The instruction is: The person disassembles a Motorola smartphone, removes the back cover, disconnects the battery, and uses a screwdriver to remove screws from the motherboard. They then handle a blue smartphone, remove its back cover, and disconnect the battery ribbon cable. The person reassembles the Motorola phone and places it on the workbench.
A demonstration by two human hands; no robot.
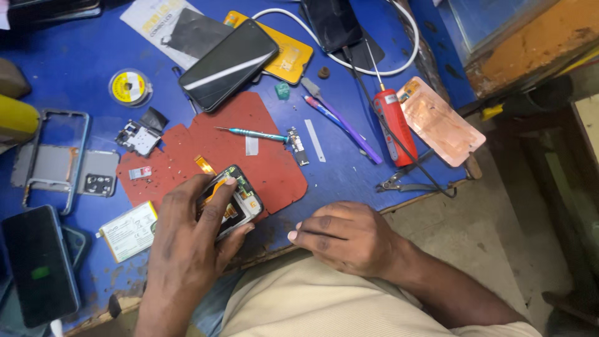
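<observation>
**A:** What is being shown in the head view?

**B:** An opened phone (234, 201), its back removed and its boards and an orange flex cable exposed, is being held by the left hand (187, 240). It is being clasped from the left, with the thumb lying across its upper end and the fingers curled under its lower edge. The phone is being kept at the lower edge of a red mat (249, 146), which is lying on a blue table (81, 62).

**A:** And the other hand?

**B:** The right hand (349, 237) is being rested at the table's near edge, just right of the phone and apart from it. Its fingers are being held loosely curled, and nothing is being gripped by it.

**A:** What is lying around the mat?

**B:** A teal screwdriver (249, 133) is lying on the mat's upper part, with a small circuit board (297, 145) at its tip. Above the mat, a dark phone (228, 63) is lying face up, partly over a yellow back cover (293, 57). To the right, a red-handled tool (394, 125), a purple pen-like tool (349, 128), tweezers (402, 182) and a pinkish clear case (440, 120) are lying. To the left, a white battery (129, 231) is lying just beside the left hand, and a phone frame (53, 156) and another phone (37, 265), its screen dark, are lying further out.
</observation>
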